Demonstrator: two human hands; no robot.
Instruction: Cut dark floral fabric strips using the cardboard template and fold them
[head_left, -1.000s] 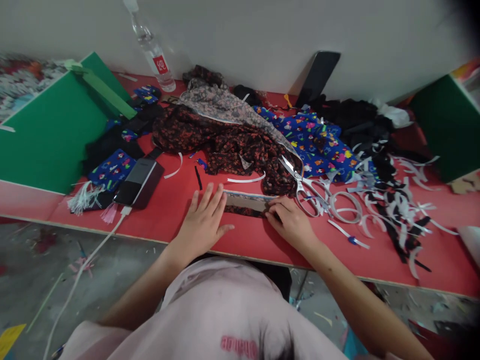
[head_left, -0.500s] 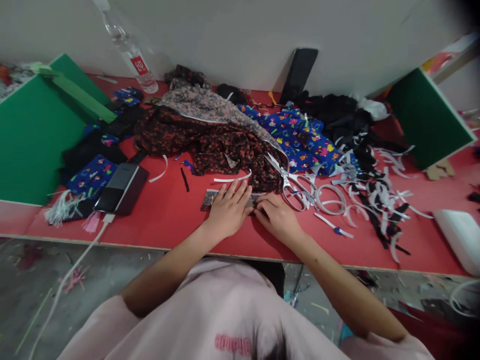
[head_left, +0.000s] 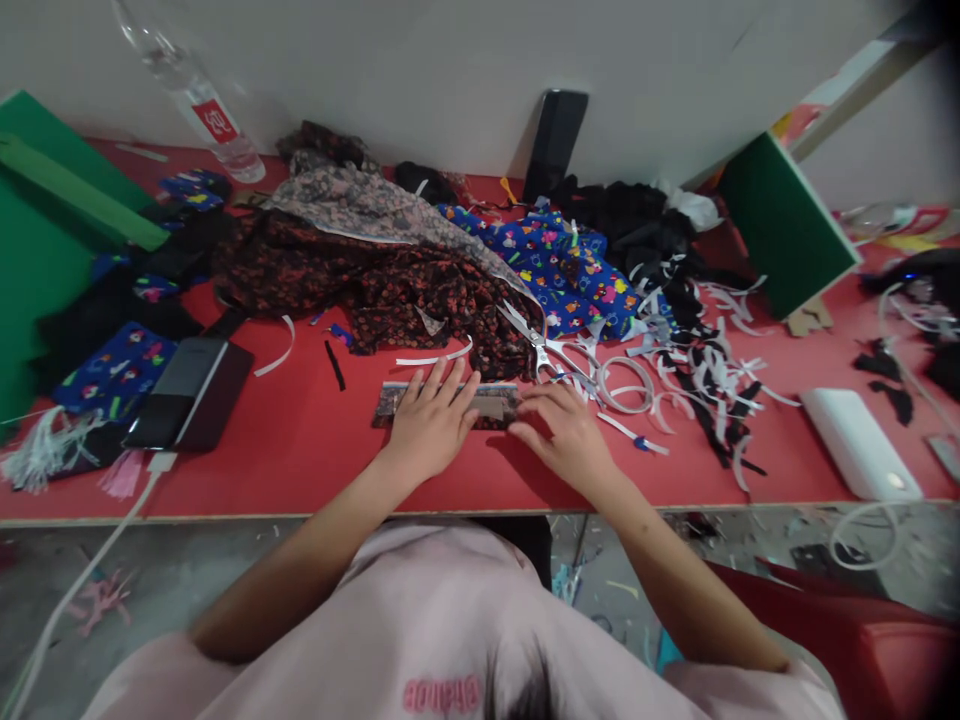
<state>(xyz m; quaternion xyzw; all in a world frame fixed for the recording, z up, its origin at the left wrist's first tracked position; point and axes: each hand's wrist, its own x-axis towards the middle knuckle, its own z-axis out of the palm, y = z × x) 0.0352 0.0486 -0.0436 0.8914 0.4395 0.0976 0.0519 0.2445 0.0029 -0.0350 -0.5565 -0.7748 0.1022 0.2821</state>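
A narrow strip of dark floral cloth (head_left: 508, 420) lies flat near the table's front edge, with a flat grey-brown piece (head_left: 487, 407) on its middle. What that piece is made of I cannot tell. My left hand (head_left: 431, 420) rests palm down across the strip's left part, fingers spread. At the right end, my right hand (head_left: 562, 425) touches the cloth with its fingertips, thumb apart from the curved fingers. Just beyond my right hand lie white-handled scissors (head_left: 540, 345), blades on a heap of dark floral cloth (head_left: 420, 290).
A roll of white tape (head_left: 626, 385) and many trimmings (head_left: 712, 375) lie to the right, before blue printed cloth (head_left: 577, 270). A black power bank (head_left: 191, 395) with a cable is at left, a white one (head_left: 859, 440) at right. A water bottle (head_left: 217, 125) and a phone (head_left: 555, 140) stand behind.
My right hand has shifted away from my left thumb to the strip's right end and its fingers have opened out, uncovering more of the strip. The view has swung to the right.
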